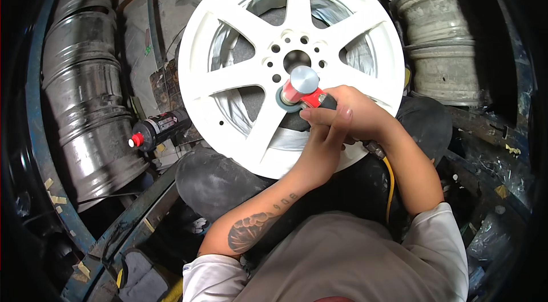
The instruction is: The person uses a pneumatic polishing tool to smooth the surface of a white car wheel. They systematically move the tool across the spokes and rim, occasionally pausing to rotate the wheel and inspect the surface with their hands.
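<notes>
A white seven-spoke wheel rim [231, 77] lies face up before me, above my knees. My right hand [359, 111] is shut on the body of a small red pneumatic polisher [314, 97] with a round silver head. Its blue-grey pad [284, 103] rests against a spoke just below the lug holes. My left hand [327, 130] holds the same tool from the near side, its fingers against the right hand. A yellow air hose [390, 186] runs from the fitting under my right wrist toward my body.
Stacked bare metal rims stand at left [94, 109] and right [441, 45]. A black bottle with a red cap [158, 128] lies beside the rim. Blue metal frame bars [124, 212] cross at lower left, near a grey cloth [143, 278].
</notes>
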A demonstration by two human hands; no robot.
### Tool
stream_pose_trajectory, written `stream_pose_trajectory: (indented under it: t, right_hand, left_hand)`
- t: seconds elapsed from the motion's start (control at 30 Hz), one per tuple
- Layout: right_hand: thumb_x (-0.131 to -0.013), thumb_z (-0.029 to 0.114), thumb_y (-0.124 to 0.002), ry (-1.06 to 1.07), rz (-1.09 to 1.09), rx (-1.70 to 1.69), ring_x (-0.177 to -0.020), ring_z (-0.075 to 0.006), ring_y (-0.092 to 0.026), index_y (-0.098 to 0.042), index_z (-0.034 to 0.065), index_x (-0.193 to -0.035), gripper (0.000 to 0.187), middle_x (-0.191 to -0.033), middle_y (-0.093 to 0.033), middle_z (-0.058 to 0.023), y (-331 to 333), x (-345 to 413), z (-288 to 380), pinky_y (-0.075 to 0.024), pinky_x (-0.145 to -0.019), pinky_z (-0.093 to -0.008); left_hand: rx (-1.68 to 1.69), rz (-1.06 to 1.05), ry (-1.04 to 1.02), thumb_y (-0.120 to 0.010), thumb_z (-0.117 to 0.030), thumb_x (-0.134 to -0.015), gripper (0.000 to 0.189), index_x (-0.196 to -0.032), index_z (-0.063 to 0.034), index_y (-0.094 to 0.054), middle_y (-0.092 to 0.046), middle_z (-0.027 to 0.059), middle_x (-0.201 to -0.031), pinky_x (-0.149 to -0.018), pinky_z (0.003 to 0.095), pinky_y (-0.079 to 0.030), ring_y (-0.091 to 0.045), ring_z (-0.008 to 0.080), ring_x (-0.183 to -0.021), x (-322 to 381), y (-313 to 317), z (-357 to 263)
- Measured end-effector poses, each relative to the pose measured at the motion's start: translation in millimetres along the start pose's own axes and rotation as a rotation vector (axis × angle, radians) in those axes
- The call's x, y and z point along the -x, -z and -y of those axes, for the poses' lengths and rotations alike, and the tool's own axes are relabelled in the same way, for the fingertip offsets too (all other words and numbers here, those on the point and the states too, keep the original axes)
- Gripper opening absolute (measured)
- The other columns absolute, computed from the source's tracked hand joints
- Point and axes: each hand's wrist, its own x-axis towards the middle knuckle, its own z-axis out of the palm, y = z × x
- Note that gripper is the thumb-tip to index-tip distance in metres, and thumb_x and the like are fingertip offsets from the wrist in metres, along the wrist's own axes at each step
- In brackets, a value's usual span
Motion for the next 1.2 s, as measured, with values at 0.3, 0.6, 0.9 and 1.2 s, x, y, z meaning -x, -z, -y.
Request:
stream_pose_trajectory:
  t: [0.3,0.6,0.9,1.2]
  right_hand:
    - [-0.092,0.042,-0.072,0.121,-0.22,-0.014,-0.04,-0.0151,-0.054,-0.064,-0.0012,-0.073,0.048,-0.053,-0.058,-0.0076,-14,-35,-4,-0.041,-0.041,-0.0294]
    - [-0.083,0.05,-0.074,0.008,-0.407,0.295,-0.06,-0.0315,-0.068,-0.068,-0.0034,-0.078,0.054,-0.062,-0.067,-0.0167,-20,-31,14,-0.0543,-0.065,-0.0389]
    - [-0.081,0.053,-0.075,0.073,-0.422,0.425,-0.071,-0.0375,-0.07,-0.068,-0.0062,-0.083,0.06,-0.071,-0.069,-0.0243,-22,-34,10,-0.0547,-0.072,-0.044]
    - [-0.087,0.046,-0.077,0.055,-0.418,0.428,-0.062,-0.0264,-0.064,-0.071,-0.0066,-0.092,0.053,-0.07,-0.067,-0.0186,-20,-29,9,-0.0529,-0.066,-0.0383]
  left_hand:
    - [0.134,-0.153,-0.011,-0.045,-0.047,-0.104,0.048,-0.112,-0.0015,-0.057,-0.062,0.0075,-0.094,-0.072,0.0274,-0.046,-0.058,0.0134,-0.078,-25,15,-4]
    - [0.397,-0.158,-0.006,-0.044,-0.049,-0.104,0.055,-0.128,-0.0003,-0.054,-0.064,0.01,-0.111,-0.08,0.0312,-0.052,-0.063,0.0171,-0.095,-27,7,-1]
    - [0.486,-0.169,-0.048,-0.046,-0.049,-0.104,0.063,-0.142,0.001,-0.044,-0.058,0.0152,-0.131,-0.096,0.0388,-0.05,-0.06,0.0222,-0.118,-31,7,12]
    - [0.493,-0.149,-0.077,-0.05,-0.054,-0.103,0.068,-0.142,0.0019,-0.044,-0.06,0.0166,-0.128,-0.09,0.0379,-0.054,-0.062,0.0234,-0.112,-33,5,16]
